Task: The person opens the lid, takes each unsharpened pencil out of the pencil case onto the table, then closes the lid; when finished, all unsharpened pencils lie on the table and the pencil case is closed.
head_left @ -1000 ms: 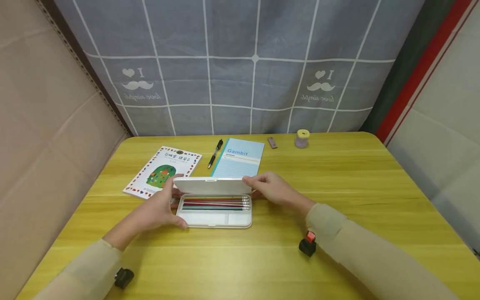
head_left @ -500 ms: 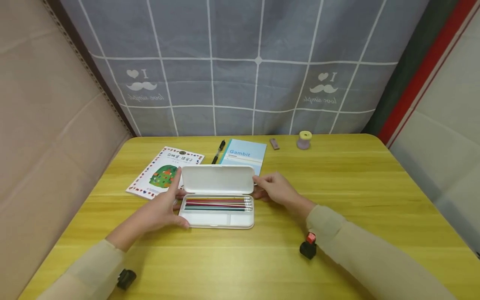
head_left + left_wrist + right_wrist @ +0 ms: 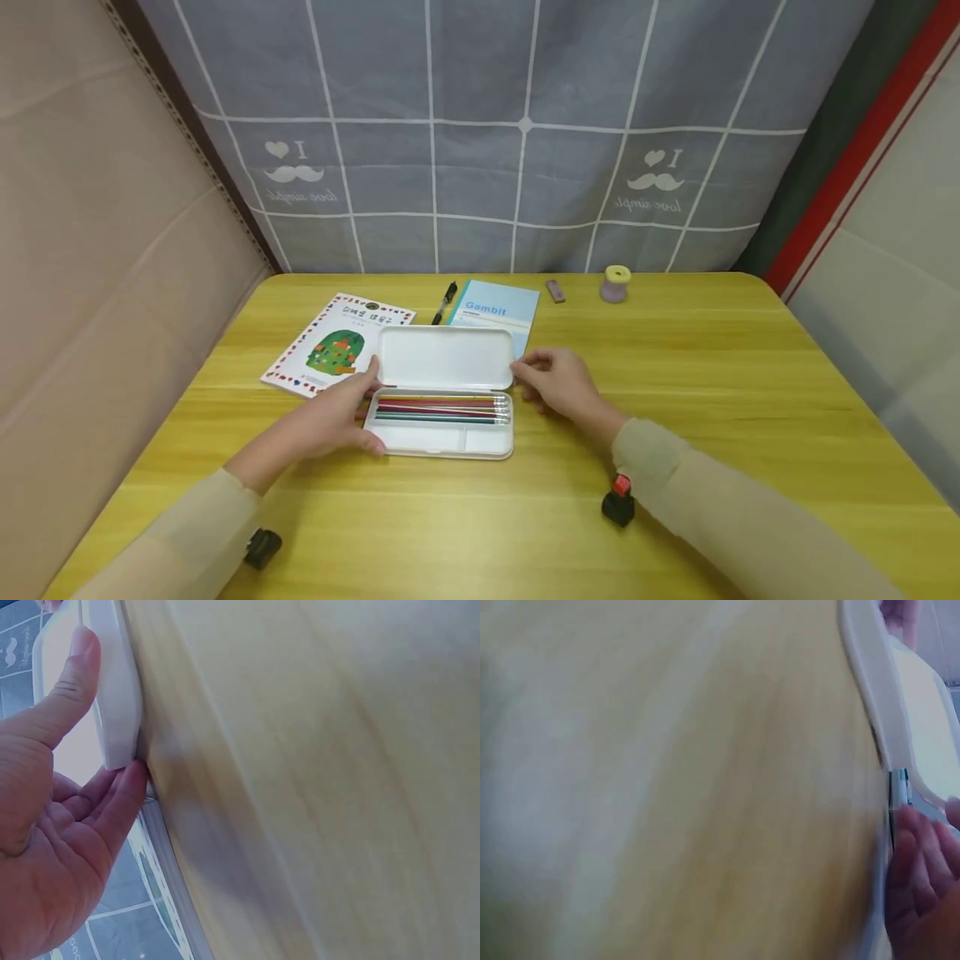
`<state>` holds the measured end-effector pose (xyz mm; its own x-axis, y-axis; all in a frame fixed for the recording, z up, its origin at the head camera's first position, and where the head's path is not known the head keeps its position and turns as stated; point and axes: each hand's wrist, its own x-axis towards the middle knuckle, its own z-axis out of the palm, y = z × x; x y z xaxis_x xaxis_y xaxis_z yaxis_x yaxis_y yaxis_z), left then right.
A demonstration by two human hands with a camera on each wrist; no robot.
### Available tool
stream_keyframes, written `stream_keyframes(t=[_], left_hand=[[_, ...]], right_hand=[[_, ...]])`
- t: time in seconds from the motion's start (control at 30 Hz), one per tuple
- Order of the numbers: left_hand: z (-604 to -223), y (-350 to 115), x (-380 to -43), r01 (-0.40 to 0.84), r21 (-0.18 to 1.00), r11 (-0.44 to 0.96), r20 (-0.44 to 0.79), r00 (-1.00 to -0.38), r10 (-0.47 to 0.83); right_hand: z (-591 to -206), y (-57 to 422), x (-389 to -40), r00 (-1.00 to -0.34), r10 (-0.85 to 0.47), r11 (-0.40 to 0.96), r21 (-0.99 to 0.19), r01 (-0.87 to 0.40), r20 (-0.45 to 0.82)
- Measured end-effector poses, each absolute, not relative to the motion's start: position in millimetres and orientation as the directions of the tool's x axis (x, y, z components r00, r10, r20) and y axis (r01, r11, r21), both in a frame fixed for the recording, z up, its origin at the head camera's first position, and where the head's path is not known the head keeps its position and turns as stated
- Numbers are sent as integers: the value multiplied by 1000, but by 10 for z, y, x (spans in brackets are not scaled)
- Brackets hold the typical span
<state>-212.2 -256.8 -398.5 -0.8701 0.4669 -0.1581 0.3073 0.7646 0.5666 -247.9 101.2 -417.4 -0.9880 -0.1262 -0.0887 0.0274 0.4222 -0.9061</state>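
A white pencil case lies on the table with its lid tilted back. Several pencils lie side by side in its rear compartment; the front compartments show bare white. My left hand grips the case's left end, its thumb at the front corner and its fingers round the back. In the left wrist view, the thumb lies along the case and the other fingertips touch its lower edge. My right hand is at the lid's right edge, fingers curled, fingertips at the rim. Its far fingers are partly hidden.
Behind the case lie a picture-covered booklet, a black pen and a light blue notebook. An eraser-like block and a yellow-topped spool-shaped item stand near the back edge. A grey curtain hangs behind the table.
The lid has swung back from nearly upright to a wider angle, with my right hand following its edge. My left hand stays at the case's left end. The view has shifted slightly.
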Motion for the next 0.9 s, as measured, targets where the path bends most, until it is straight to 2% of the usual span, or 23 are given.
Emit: stream_keyframes(t=[0.07, 0.17, 0.23, 0.33, 0.43, 0.6, 0.9], left_hand=[[-3960, -2540, -2136, 316, 517, 795, -169, -873, 457], [-3906, -2496, -2154, 324, 476, 818, -195, -868, 457], [-3870, -2471, -2164, 311, 460, 832, -220, -868, 446], [-3829, -2450, -2165, 286, 446, 848, -258, -866, 428], [-3804, -2439, -2153, 273, 455, 848, -278, -860, 427], [-3800, -2421, -2141, 269, 464, 844, -289, -855, 431], [-3803, -2420, -2134, 248, 440, 863, -316, -857, 408]], right_hand=[[-4180, 1032, -2453, -988, -134, 473, -871, -131, 76], [-4162, 1043, -2391, -930, -234, 553, -748, -367, 284], [-4139, 1028, -2344, -873, -340, 584, -650, -487, 349], [-4102, 976, -2282, -810, -476, 611, -534, -584, 342], [-4092, 925, -2241, -802, -526, 635, -497, -591, 282], [-4110, 882, -2207, -840, -508, 677, -516, -525, 188], [-4132, 831, -2210, -834, -529, 693, -485, -533, 160]])
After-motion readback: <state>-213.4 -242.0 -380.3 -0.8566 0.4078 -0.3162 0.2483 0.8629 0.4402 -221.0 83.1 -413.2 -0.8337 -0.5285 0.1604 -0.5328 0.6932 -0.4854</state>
